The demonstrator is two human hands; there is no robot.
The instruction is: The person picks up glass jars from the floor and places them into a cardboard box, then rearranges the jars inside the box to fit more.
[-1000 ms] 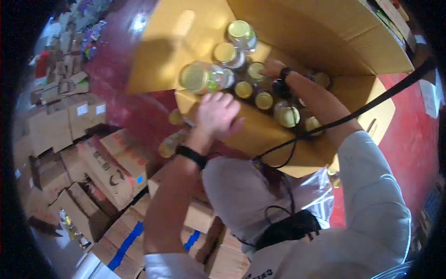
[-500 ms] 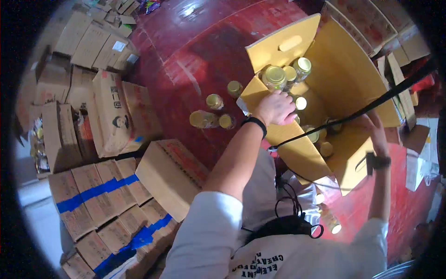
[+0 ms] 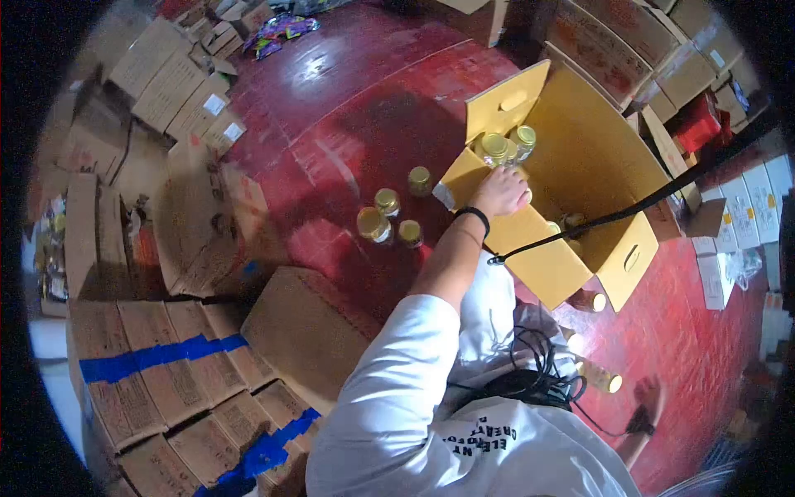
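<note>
A large yellow cardboard box [image 3: 598, 149] stands tilted with its flaps spread. My left hand [image 3: 503, 192] is closed over its near edge, with the fingertips partly hidden. Just beyond that hand, glass jars [image 3: 495, 149] with gold lids stand in the far corner; others deeper inside are partly hidden by the near flap and a black strap. My right hand [image 3: 648, 406] is away from the box, low on the right over the floor. It is dim and blurred, so its fingers do not show clearly. Nearest to it lies a gold-lidded jar [image 3: 603, 378] on its side.
Several lidded jars [image 3: 387, 200] stand on the red floor [image 3: 339, 116] left of the box. Another jar [image 3: 588, 301] lies by its near right corner. Brown cartons with blue tape [image 3: 166, 356] are stacked at left. White boxes [image 3: 749, 207] stand at right.
My right hand has left the box's right side and dropped down beside my body. My left hand stays at the near edge. The view has shifted, showing a jar by the box's near right corner.
</note>
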